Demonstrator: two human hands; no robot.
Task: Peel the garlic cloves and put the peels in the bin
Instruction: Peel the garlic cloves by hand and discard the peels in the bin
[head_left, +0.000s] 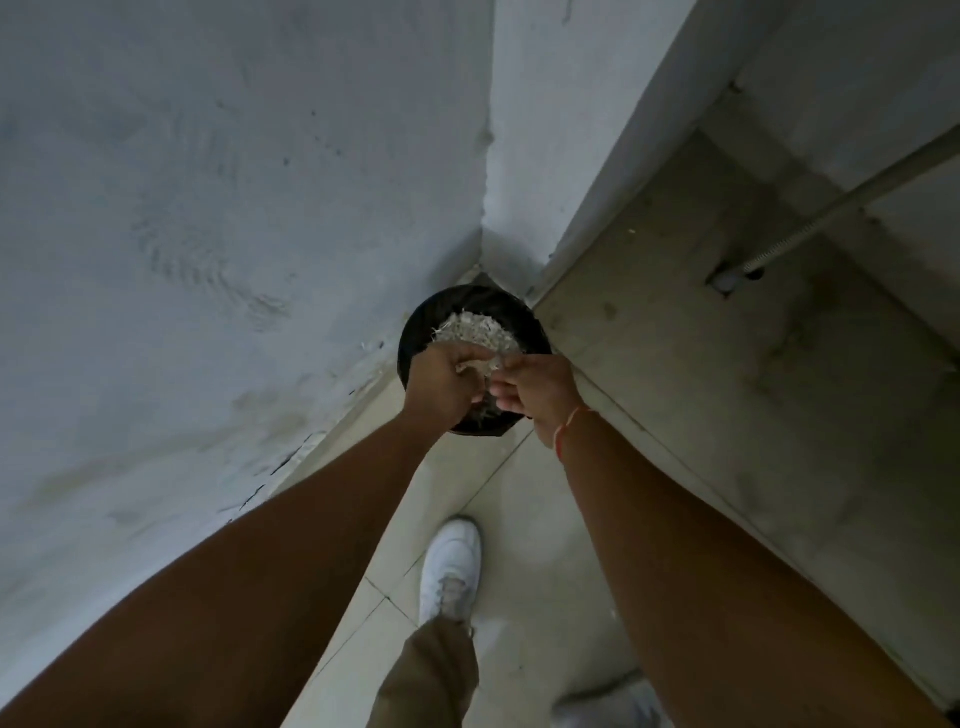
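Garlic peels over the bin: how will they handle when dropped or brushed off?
The garlic peels look thin and flaky, so probably very light and apt to drift. Some may cling to the left hand. The pile already in the bin looks loose, likely easy to scatter.

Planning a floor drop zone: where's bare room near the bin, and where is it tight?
Free: pale floor tiles between the bin and the white shoe. Tight: the bin sits in the corner between the wall and the concrete ledge, with both the left hand and right hand over its mouth, holding peels.
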